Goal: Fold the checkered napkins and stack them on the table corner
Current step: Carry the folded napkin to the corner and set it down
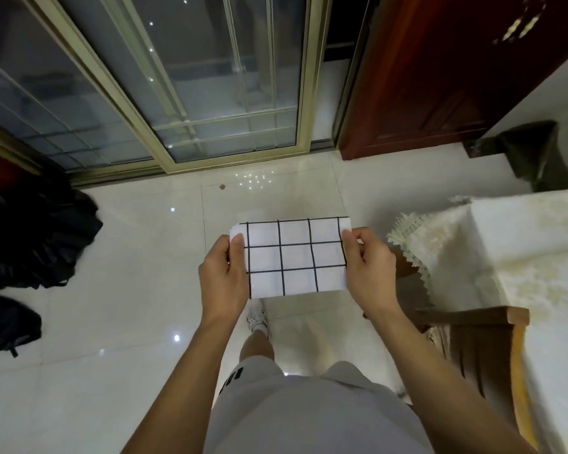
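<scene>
Napkin (295,257): folded into a small rectangle, white with a black grid of lines, held up in the air in front of the person's body, above the floor and left of the table.
Napkin edges: layered corners show at its upper left, by the left thumb; the lower edge hangs free between the two wrists.
Left hand (223,276): grasps the napkin's left edge, thumb laid on the front face near the upper corner, fingers curled behind the cloth.
Right hand (369,273): grasps the napkin's right edge, thumb and forefinger pinching near the upper right corner, the other fingers curled behind.
Table (538,257): at the right of the view, covered with a cream cloth whose fringed edge hangs off the near corner; the napkin is apart from it.
Chair (492,348): wooden, tucked against the table below the cloth.
Floor (128,306): glossy white tiles with points of reflected light.
Glass door (210,93): sliding panels in a pale metal frame, straight ahead.
Wooden door (440,77): dark red, right of the glass.
Dark bags (30,240): heaped on the floor at the left.
Bin (538,152): lined with a dark bag, beyond the table by the wall.
Person: standing, grey shorts, one white shoe (256,317) visible under the napkin.
</scene>
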`<state>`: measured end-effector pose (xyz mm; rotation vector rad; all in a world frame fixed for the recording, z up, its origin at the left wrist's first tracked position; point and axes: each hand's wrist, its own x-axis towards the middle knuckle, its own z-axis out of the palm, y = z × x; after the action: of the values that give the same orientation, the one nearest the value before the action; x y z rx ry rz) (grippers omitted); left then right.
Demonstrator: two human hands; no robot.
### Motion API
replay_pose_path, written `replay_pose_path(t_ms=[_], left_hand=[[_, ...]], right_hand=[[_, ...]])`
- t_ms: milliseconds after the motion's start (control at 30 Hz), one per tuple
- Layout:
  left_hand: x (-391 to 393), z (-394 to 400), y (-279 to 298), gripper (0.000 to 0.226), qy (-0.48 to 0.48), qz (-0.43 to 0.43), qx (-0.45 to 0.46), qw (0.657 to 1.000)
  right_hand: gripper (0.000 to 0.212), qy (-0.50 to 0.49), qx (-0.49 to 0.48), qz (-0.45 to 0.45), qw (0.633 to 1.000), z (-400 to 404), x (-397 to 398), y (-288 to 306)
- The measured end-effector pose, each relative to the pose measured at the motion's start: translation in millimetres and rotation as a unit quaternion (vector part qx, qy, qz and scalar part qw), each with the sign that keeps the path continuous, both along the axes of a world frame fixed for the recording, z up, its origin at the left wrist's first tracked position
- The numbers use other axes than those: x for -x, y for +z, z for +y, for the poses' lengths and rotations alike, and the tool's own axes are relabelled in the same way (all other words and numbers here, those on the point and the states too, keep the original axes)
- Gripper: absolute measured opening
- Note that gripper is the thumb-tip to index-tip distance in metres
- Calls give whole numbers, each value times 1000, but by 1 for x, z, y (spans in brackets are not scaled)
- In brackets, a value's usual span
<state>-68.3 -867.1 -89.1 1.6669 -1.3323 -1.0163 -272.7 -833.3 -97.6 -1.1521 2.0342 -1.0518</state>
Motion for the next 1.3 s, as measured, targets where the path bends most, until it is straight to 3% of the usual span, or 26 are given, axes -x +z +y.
replay_pose_path(t_ms=[300,633,867,1300], left_hand=[[-33,-165,13,40,-76,-6,9,997],[20,-273,13,35,-169,-36,16,985],[115,-345,3,32,-251,-51,22,966],[383,-422,12,31,-421,-42,22,906]], right_hand=[[31,-65,-12,11,998,-133,-42,8],[29,-166,-13,2,986,-206,-5,9],[30,-244,-2,-19,970,-249,71,-5],[29,-424,0,2,905,-279,282,10]])
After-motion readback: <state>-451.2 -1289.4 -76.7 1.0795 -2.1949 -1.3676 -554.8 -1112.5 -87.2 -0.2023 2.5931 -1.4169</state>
